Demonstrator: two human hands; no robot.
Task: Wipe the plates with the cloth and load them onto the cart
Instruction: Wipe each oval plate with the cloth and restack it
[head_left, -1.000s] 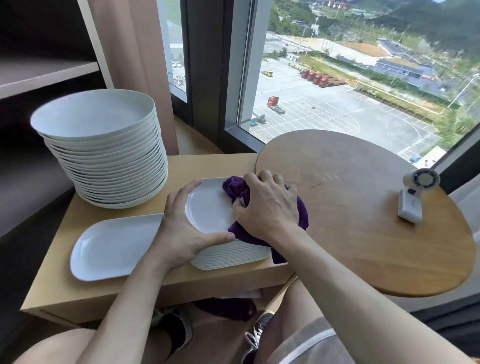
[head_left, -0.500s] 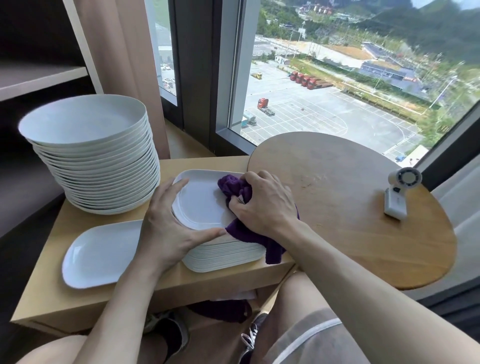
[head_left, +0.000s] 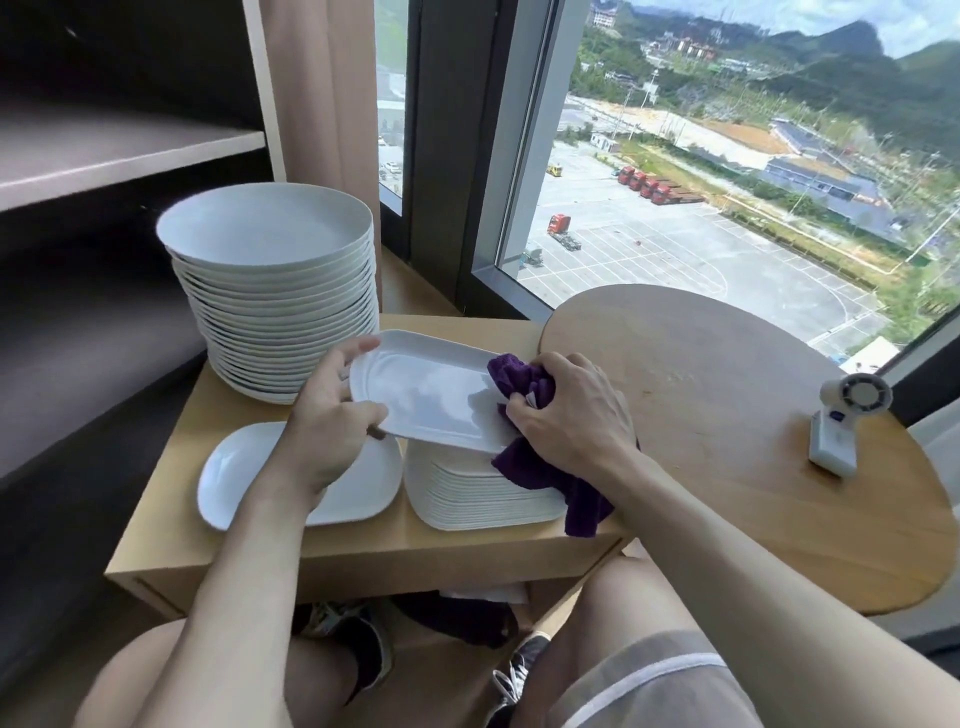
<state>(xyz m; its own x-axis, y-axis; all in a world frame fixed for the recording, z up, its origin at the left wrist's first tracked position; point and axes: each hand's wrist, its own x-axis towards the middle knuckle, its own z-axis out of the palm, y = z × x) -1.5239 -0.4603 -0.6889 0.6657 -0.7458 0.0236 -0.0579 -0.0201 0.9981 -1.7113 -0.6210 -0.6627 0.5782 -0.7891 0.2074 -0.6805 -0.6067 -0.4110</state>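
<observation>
Low wooden bench (head_left: 363, 551), centre frame: its front edge runs just above our knees, and a strip of bare wood shows along it below the plates.

1. Single white plate (head_left: 228, 478), lower left of the bench top, lying flat, partly hidden by our forearm. Its right edge sits just beside item 2.
2. Stack of rectangular plates (head_left: 467, 499), centre, its front face near the bench edge.
3. Lifted plate (head_left: 431, 395), white, glossy, rectangular with rounded corners and a shallow raised rim. It is held tilted over the stack, left end out past it.
4. Left hand (head_left: 322, 436), clasping the lifted plate's left end, thumb on the near rim and a finger along the far rim.
5. Right hand (head_left: 571, 421), clenched round the purple cloth (head_left: 530, 470) and pressing it to the plate's right end. A tail of the cloth hangs over the stack's right corner.
6. Tall stack of round plates (head_left: 275, 291), upper left of the bench, near the left hand.
7. Rounded table top (head_left: 727, 415), right of frame, overlapping the bench. A broad stretch of bare wood lies between our right hand and a small white fan (head_left: 832, 446).
8. Window (head_left: 675, 208), behind.
</observation>
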